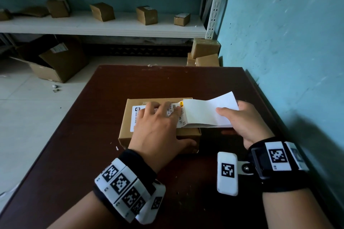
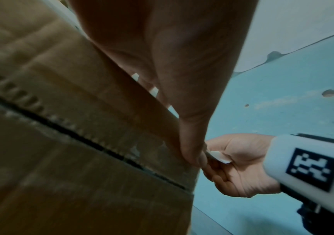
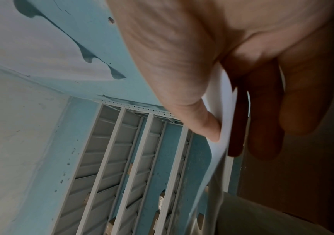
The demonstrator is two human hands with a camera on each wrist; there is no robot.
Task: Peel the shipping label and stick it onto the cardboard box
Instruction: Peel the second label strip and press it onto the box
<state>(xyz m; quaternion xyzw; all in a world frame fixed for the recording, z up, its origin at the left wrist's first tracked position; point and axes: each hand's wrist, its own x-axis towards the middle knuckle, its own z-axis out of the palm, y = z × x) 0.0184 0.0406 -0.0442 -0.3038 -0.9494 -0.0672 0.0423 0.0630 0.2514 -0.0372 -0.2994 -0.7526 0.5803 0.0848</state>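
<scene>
A brown cardboard box (image 1: 128, 132) lies in the middle of the dark table. A printed shipping label (image 1: 136, 117) lies on its top. My left hand (image 1: 158, 122) presses flat on the label with straight fingers, thumb against the box's near side (image 2: 101, 143). The label's right end overhangs the box, where white backing paper (image 1: 202, 113) curls up off it. My right hand (image 1: 247, 122) pinches that backing between thumb and fingers; the thumb (image 3: 206, 124) lies on the white sheet (image 3: 222, 127). In the left wrist view the right hand (image 2: 240, 165) holds a paper edge (image 2: 218, 156).
The dark brown table (image 1: 167, 83) stands against a blue wall (image 1: 288, 42) on the right. Behind it a white shelf (image 1: 102, 26) carries several small cardboard boxes. An open carton (image 1: 54, 61) lies on the tiled floor at the left. More boxes (image 1: 204, 52) are stacked by the wall.
</scene>
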